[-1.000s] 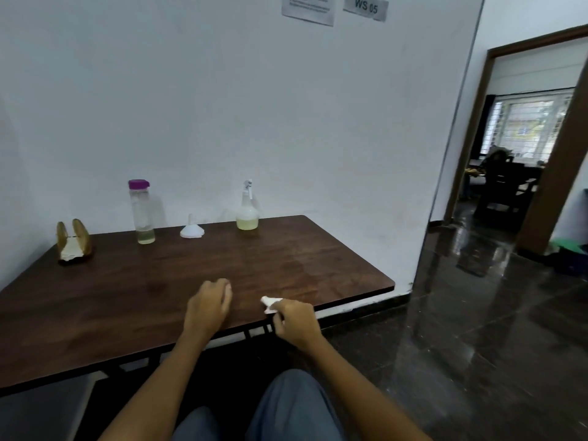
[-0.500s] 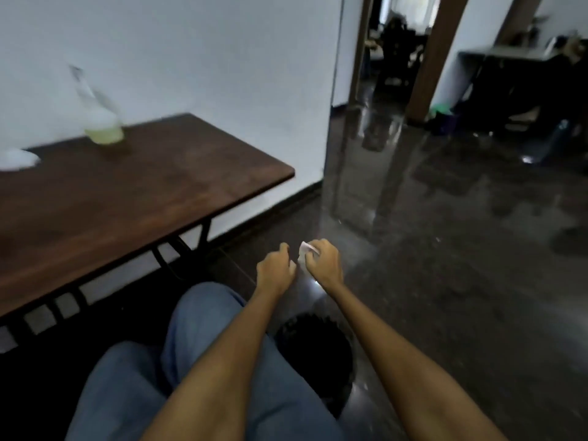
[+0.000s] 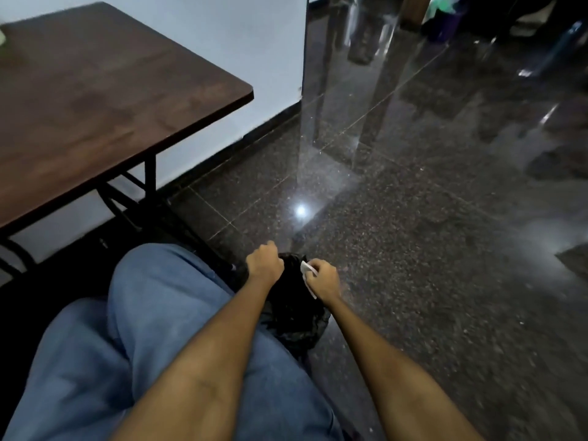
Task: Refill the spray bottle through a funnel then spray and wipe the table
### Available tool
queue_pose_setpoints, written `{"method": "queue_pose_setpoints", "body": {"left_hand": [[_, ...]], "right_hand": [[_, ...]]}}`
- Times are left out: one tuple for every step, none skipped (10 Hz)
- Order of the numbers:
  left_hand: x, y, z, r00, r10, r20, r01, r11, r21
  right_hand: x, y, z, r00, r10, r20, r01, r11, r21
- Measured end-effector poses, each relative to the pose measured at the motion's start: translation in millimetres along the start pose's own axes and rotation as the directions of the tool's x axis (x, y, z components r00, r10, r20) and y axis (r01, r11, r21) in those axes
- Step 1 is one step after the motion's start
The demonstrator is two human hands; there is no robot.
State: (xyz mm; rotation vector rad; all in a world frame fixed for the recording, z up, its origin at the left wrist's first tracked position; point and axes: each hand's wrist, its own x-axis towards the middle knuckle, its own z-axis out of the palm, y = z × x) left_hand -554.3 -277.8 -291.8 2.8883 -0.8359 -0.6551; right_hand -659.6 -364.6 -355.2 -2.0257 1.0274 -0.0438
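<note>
My right hand (image 3: 323, 280) pinches a crumpled white tissue (image 3: 306, 269) just above a bin lined with a black bag (image 3: 297, 313) on the floor to my right. My left hand (image 3: 264, 264) is at the bag's near rim with its fingers curled; whether it grips the bag I cannot tell. The dark wooden table (image 3: 95, 100) fills the upper left, its corner pointing right. The spray bottle, funnel and refill bottle are out of view.
My legs in blue jeans (image 3: 152, 338) fill the lower left. Black metal table legs (image 3: 149, 176) stand under the table's corner. Glossy dark granite floor (image 3: 445, 233) spreads to the right, with a white wall edge (image 3: 302, 58) and dark objects far back.
My view swung from the table down to the floor at my right. Both hands left the tabletop edge with the tissue and dropped to the black-lined bin.
</note>
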Motion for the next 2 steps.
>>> {"method": "queue_pose_setpoints", "body": {"left_hand": [[0.6, -3.1, 3.3, 1.000, -0.012, -0.006, 0.012, 1.000, -0.009], [1.3, -4.7, 5.2, 0.999, -0.040, 0.013, 0.040, 0.999, -0.018]], "right_hand": [[3.2, 3.0, 14.4, 0.995, -0.002, 0.103, 0.012, 0.996, -0.089], [8.3, 6.4, 21.9, 0.994, 0.003, 0.112, 0.020, 0.978, -0.206]]}}
